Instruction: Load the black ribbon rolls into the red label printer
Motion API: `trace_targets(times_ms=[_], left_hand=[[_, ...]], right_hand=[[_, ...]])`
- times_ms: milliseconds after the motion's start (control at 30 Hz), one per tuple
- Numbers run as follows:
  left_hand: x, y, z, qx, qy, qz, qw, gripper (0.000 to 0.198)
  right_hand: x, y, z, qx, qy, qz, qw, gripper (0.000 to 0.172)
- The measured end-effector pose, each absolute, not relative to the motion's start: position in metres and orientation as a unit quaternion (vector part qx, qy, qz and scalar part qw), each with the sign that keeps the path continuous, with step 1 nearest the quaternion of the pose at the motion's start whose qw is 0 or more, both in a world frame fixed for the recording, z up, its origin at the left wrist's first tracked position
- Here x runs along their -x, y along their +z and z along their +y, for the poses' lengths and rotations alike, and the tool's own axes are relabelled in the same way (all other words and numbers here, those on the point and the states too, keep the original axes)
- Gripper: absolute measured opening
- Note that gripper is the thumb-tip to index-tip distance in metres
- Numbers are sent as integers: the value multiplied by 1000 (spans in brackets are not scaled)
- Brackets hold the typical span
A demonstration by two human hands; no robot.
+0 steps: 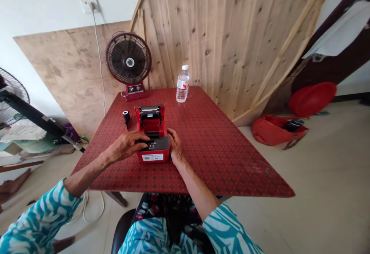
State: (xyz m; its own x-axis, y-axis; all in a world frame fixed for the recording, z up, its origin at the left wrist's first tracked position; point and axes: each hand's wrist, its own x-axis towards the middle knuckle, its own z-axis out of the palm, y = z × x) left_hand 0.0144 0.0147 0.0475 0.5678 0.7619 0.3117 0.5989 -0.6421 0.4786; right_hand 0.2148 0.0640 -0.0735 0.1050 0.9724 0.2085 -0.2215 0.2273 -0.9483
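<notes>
A red and black label printer [153,156] sits on the table in front of me, its lid [149,113] raised at the back. Over the black front panel, my left hand [130,144] reaches in from the left, thumb and fingers apart and touching the panel near the paper slot. Along the printer's right side, my right hand [175,145] grips the casing, its fingertips partly hidden behind it. A small roll of paper [126,117], black outside with a white core end, stands left of the printer. No roll shows inside the printer from here.
The table [231,161] has a red patterned cover. A dark red fan [129,63] and a water bottle [183,84] stand toward its back edge. Wooden boards [216,34] lean on the wall. A red bag [268,130] lies on the floor at right; another person's foot shows at left.
</notes>
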Motion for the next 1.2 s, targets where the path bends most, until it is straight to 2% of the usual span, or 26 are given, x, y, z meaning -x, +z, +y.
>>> trace_targets(times_ms=[400, 1200], left_hand=[[-13, 45, 23, -844, 287, 416, 178, 20], [-13, 44, 27, -811, 296, 465, 197, 24]], right_hand=[[-215, -73, 65, 405, 466, -474, 628, 35], [-215, -67, 60, 408, 487, -457, 623, 36]])
